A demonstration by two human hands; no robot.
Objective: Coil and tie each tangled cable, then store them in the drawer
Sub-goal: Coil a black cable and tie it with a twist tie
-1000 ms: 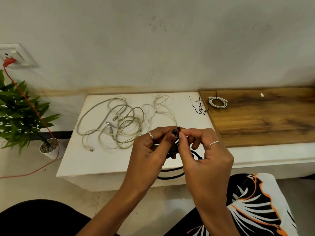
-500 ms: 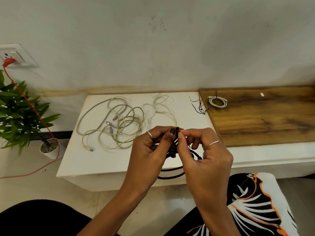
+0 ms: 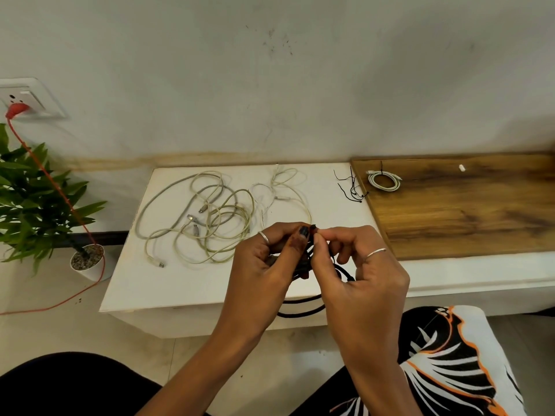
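Pinching a black coiled cable (image 3: 303, 307) between both thumbs and forefingers: left hand (image 3: 264, 265) and right hand (image 3: 360, 277) meet over the front edge of the white rectangular table (image 3: 192, 283), loops hanging below the edge. Tangled beige cables (image 3: 204, 217) sit left-centre, well apart from the edges. Thin black ties (image 3: 350, 187) lie beside the brown wooden board (image 3: 468, 211), where a tied white cable coil (image 3: 384, 180) rests near its back-left corner.

Soft, even light (edges bowed), mostly sharp.
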